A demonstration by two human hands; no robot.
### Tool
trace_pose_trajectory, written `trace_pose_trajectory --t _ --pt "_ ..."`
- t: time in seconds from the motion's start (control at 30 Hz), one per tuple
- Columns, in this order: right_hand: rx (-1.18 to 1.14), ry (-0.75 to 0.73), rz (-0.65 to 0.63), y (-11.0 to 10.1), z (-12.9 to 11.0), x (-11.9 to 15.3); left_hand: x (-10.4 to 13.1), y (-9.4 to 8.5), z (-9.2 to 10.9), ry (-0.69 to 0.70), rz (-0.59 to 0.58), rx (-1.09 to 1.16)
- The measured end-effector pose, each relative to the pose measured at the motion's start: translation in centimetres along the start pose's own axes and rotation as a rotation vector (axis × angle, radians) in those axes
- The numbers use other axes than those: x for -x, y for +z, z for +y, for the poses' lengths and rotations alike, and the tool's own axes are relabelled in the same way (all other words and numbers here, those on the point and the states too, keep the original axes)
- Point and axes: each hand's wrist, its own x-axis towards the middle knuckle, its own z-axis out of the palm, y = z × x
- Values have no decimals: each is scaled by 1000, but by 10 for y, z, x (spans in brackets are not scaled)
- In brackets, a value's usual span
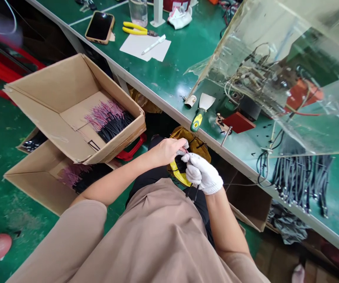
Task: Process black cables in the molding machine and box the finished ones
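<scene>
My left hand (168,151), mostly bare with white coverings at some fingertips, is closed in a pinch on thin reddish wires (186,151). Close against it, my right hand (204,173) wears a white glove and has its fingers closed on the same cable. A dark length of cable (196,193) hangs below the glove. The wire ends are partly hidden by the fingers. Beneath both hands, over my lap, is a yellow-rimmed item (179,175) with dark contents, largely covered by the hands.
A cardboard box (48,122) at left holds a bundle of black cables with pink wire ends (107,118); another box (30,179) sits below. On the green bench (175,74) lie a scraper (201,112), yellow-handled pliers (137,28), a phone (100,26) and black cables (301,177) beside a clear-covered machine (275,78).
</scene>
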Motion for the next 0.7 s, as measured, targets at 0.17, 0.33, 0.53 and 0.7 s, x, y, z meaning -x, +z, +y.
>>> trace_pose_trajectory --t 0.17,0.33,0.53,0.7 --pt "26 18 9 0 2 -1 -2 5 -2 104 80 -363" --pt "12 19 5 -1 2 -2 -5 9 -5 146 154 -447" --pt "-28 7 -6 -3 1 -3 -6 14 -7 158 226 -475" --pt "-48 -4 -21 -3 0 -4 -8 15 -7 149 237 -484"
